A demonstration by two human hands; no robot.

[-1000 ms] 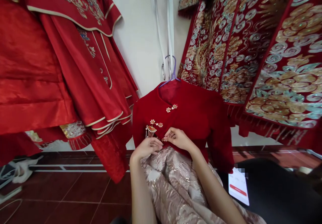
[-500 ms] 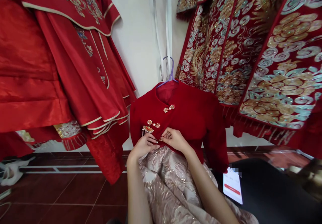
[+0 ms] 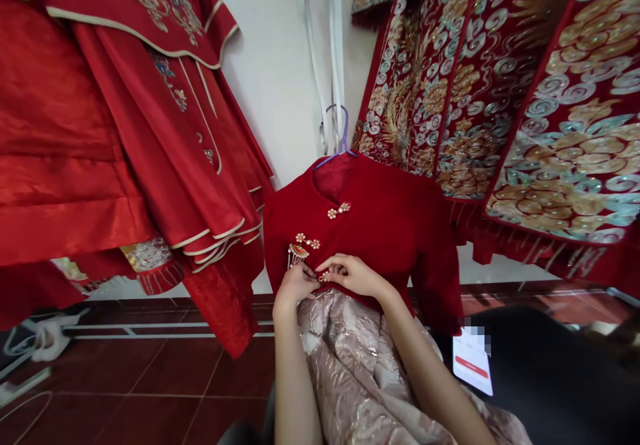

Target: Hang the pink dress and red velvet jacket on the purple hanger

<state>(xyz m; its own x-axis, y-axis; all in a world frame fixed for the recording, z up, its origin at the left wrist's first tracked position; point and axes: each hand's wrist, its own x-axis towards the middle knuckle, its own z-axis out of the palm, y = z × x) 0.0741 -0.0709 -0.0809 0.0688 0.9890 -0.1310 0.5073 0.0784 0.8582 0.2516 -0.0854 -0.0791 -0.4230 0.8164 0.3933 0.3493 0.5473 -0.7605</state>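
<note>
A dark red velvet jacket (image 3: 380,232) hangs on a lilac hanger (image 3: 340,140) in front of me. Pearl and gold clasps run down its slanted front: one at the collar (image 3: 339,210), one lower with a small fan-shaped tassel (image 3: 298,252). My left hand (image 3: 296,283) and my right hand (image 3: 350,274) meet at the jacket's front edge, fingertips pinched on a small gold clasp (image 3: 324,276) between them. A pale pink and gold brocade skirt (image 3: 360,372) spills down below the jacket, between my forearms.
Red satin robes with cream trim (image 3: 125,138) hang at the left. Heavily embroidered red and gold garments (image 3: 525,98) hang at the right. A phone with a lit screen (image 3: 473,363) lies on a dark surface at lower right. Red floor tiles (image 3: 150,385) and white cords lie below.
Both hands stay pinched at the same clasp on the jacket front. My left hand has rotated slightly, wrist nearer the jacket. The view has shifted a little.
</note>
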